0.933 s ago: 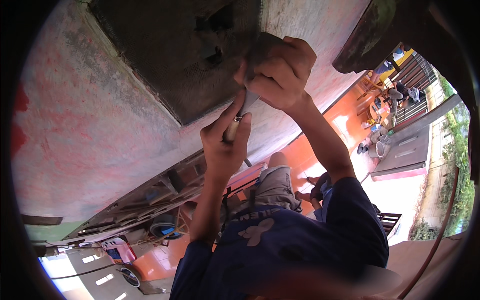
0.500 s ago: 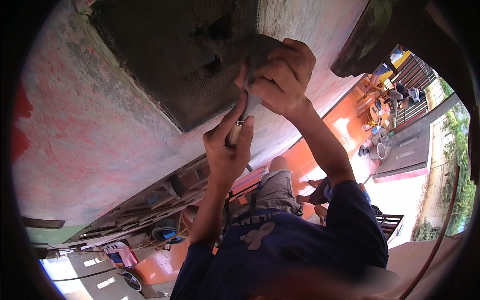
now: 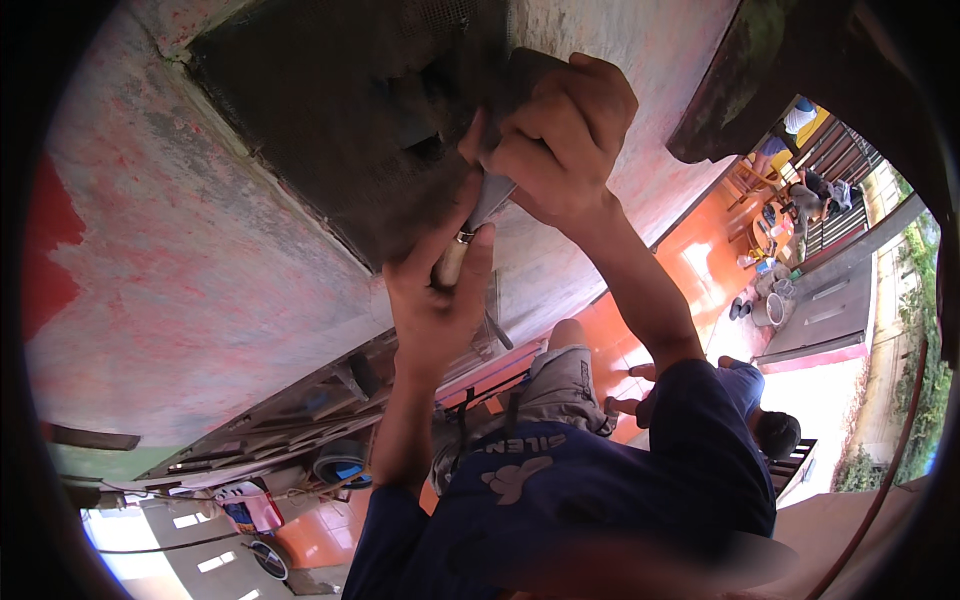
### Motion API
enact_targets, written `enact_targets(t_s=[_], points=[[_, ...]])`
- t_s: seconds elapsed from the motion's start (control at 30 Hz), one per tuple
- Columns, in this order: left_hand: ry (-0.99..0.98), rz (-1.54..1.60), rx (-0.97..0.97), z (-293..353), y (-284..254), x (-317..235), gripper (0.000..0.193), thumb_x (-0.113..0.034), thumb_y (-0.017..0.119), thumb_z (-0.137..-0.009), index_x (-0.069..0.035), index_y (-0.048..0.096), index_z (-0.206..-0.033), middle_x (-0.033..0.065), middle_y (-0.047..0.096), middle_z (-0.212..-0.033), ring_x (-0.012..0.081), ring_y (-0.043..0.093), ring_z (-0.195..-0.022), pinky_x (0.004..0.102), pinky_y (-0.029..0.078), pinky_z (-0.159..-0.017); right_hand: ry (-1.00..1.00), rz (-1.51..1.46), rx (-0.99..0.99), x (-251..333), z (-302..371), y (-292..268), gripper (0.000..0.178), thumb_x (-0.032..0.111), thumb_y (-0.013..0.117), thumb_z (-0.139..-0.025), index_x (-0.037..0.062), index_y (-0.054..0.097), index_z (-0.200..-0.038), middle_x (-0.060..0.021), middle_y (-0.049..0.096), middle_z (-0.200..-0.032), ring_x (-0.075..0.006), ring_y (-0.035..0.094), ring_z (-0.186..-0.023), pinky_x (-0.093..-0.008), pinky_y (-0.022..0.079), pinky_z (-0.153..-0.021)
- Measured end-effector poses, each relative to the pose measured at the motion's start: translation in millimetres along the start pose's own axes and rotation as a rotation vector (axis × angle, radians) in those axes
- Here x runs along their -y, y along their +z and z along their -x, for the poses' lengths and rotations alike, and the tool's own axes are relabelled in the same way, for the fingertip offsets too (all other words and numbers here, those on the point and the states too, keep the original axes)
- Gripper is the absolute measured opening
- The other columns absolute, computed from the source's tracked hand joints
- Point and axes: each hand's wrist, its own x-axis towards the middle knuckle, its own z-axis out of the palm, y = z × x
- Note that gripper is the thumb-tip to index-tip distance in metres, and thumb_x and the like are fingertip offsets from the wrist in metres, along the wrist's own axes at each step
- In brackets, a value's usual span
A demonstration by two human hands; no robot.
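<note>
Both of my hands are raised against a dark mesh panel (image 3: 300, 120) set in the pale, red-flecked wall. My left hand (image 3: 435, 300) is closed around the wooden handle (image 3: 451, 262) of a blade tool with a shiny metal collar. Its grey blade (image 3: 489, 198) runs up from the collar toward my right hand (image 3: 570, 140). That hand's fingers are curled over the upper part of the blade, close to the panel's edge. My fingers hide much of the blade, so its exact kind is unclear. Torn dark holes (image 3: 425, 147) show in the mesh beside the hands.
Dark slatted boards (image 3: 290, 410) lie along the wall's lower side. A round dark tub (image 3: 343, 465) stands at lower left. Another person (image 3: 740, 395) is bent low beyond my right arm. Far right, over the orange tiled floor (image 3: 690, 255), are people, a small round table and buckets (image 3: 770, 310).
My hands and the tool have shifted slightly left against the panel, with both grips kept. The other person beyond my right arm now shows more, head and back included.
</note>
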Motion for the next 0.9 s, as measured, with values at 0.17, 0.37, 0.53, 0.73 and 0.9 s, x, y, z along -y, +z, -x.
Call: enact_targets(t_s=[0.17, 0.37, 0.53, 0.73, 0.9], points=[[-0.047, -0.005, 0.023, -6.9, -4.6, -3.3, 0.037, -0.001, 0.066, -0.089, 0.000, 0.066, -0.126, 0.0136, 0.071, -0.094, 0.0093, 0.059, -0.078, 0.0244, 0.047, -0.074, -0.031, -0.006, -0.029, -9.5, -11.1, 5.1, 0.017, 0.020, 0.066, -0.057, 0.0211, 0.056, -0.071, 0.0040, 0.055, -0.082, -0.0190, 0.058, -0.092, -0.0417, 0.048, -0.094], [0.169, -0.065, -0.011, -6.7, -0.9, 0.1, 0.039, 0.001, 0.064, -0.088, 0.001, 0.065, -0.127, 0.0173, 0.074, -0.106, 0.0141, 0.068, -0.090, 0.0279, 0.050, -0.082, -0.029, -0.053, 0.027, -2.6, -11.1, -2.8, 0.016, 0.020, 0.065, -0.057, 0.0202, 0.055, -0.070, 0.0040, 0.056, -0.083, -0.0193, 0.058, -0.093, -0.0421, 0.048, -0.094], [-0.216, 0.078, 0.058, 2.6, -0.8, -5.2, 0.038, 0.000, 0.063, -0.090, 0.002, 0.065, -0.127, 0.0206, 0.070, -0.116, 0.0203, 0.065, -0.107, 0.0309, 0.043, -0.097, -0.033, -0.027, 0.061, -4.6, -10.6, -3.2, 0.015, 0.020, 0.065, -0.058, 0.0200, 0.056, -0.070, 0.0036, 0.055, -0.082, -0.0194, 0.059, -0.091, -0.0421, 0.048, -0.095], [0.078, 0.003, 0.010, -4.4, 0.0, -5.8, 0.036, -0.001, 0.065, -0.090, 0.001, 0.066, -0.126, 0.0183, 0.073, -0.100, 0.0121, 0.064, -0.084, 0.0268, 0.049, -0.079, -0.022, -0.027, 0.072, -7.1, -15.2, -4.9, 0.018, 0.013, 0.069, -0.059, 0.0194, 0.056, -0.069, 0.0035, 0.054, -0.081, -0.0193, 0.058, -0.091, -0.0426, 0.048, -0.095], [-0.014, 0.041, 0.003, -8.2, -1.0, -5.7, 0.035, 0.000, 0.066, -0.089, 0.000, 0.067, -0.124, 0.0180, 0.073, -0.099, 0.0125, 0.065, -0.082, 0.0267, 0.050, -0.076, -0.033, -0.030, 0.017, -9.3, -18.2, 0.3, 0.019, 0.011, 0.071, -0.059, 0.0191, 0.060, -0.072, 0.0029, 0.053, -0.081, -0.0199, 0.057, -0.090, -0.0439, 0.048, -0.093]])
